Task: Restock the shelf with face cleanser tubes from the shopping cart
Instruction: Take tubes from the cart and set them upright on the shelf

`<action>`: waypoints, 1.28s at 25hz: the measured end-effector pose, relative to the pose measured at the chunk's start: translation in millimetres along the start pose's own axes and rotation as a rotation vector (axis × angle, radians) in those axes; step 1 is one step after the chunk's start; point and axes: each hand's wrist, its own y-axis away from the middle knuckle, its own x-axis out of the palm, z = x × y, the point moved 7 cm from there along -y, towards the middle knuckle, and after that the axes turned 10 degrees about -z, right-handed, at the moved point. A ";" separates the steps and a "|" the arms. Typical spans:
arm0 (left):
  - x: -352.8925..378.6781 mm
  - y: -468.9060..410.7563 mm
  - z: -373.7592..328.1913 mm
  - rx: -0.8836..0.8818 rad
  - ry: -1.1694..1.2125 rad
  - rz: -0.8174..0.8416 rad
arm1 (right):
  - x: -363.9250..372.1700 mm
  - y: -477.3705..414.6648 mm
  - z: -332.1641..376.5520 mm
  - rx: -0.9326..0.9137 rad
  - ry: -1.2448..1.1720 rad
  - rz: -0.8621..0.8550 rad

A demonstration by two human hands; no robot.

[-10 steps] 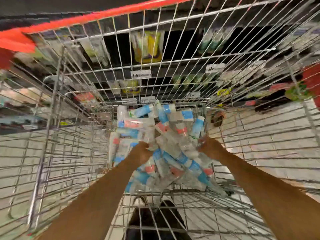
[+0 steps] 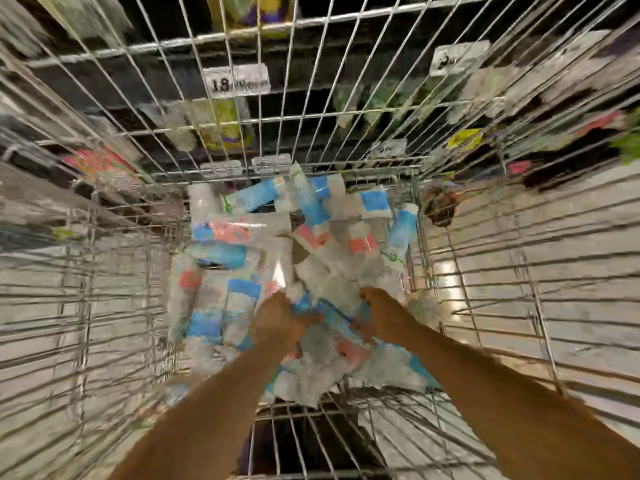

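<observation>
Whereas hands sat apart on heap earlier, left hand [image 2: 277, 323] and right hand [image 2: 377, 313] now closer together among blue, white and coral face cleanser tubes [image 2: 239, 258] piled in silver wire shopping cart [image 2: 346, 114]. Dark store shelf [image 2: 346, 60] with white price label [image 2: 235, 79] shows behind mesh. Forearms reach down; fingers buried and blurred, so grip cannot be told.

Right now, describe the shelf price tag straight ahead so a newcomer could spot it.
Look through the cart's far wire wall to the dark shelf behind. Two white tags show up high; take the left tag, above the yellow pack. It alone starts with a bold 18.
</observation>
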 end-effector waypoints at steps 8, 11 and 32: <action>-18.2 6.9 -7.7 0.057 0.473 -0.004 | -4.1 7.4 -7.2 0.225 -0.299 0.086; -42.3 27.6 -27.8 -0.036 0.729 0.137 | -23.6 30.7 8.5 0.363 -0.623 0.146; -273.6 256.5 -121.0 0.359 1.056 0.039 | -249.5 275.6 215.0 -0.164 -1.304 -0.105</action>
